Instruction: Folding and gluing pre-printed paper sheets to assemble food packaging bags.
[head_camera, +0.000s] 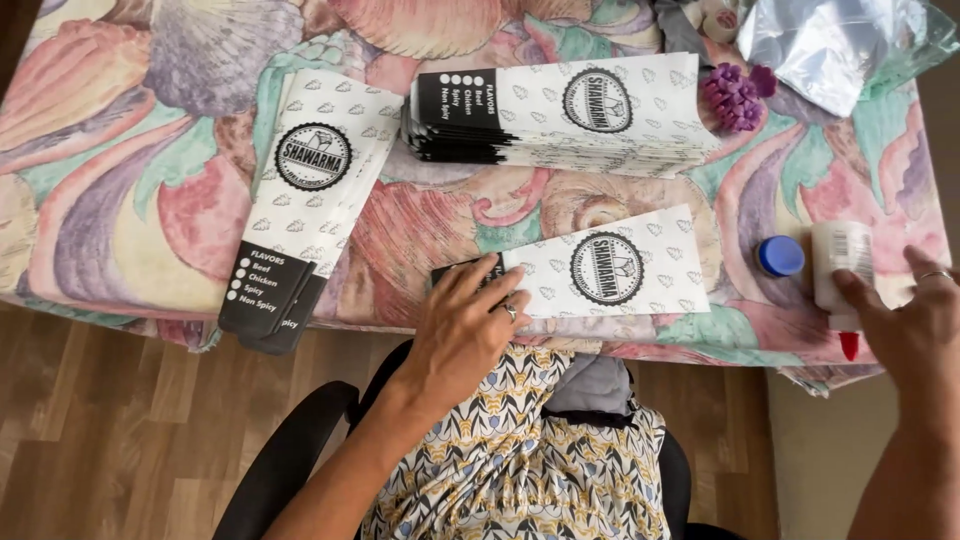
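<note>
Glue (840, 268) lying at right hand's (915, 320) open fingertips, loose bag (610, 268) pinned flat under left hand (465, 325).
Risk: glue could roll off the desk (130, 200) edge.

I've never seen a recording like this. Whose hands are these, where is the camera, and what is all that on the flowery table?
No machine here: a seated person works with bare hands, and the one camera sits on their head, looking down. The left hand presses flat on the dark end of a single white paper sleeve with a round black stamp, near the table's front edge. The right hand touches a white glue bottle with a red tip; whether it grips it I cannot tell. Its blue cap lies beside it. On the floral tablecloth lie a thick stack of the same sleeves at the back, a smaller pile on the left overhanging the edge, a purple flower-like thing and a clear plastic bag.
</note>
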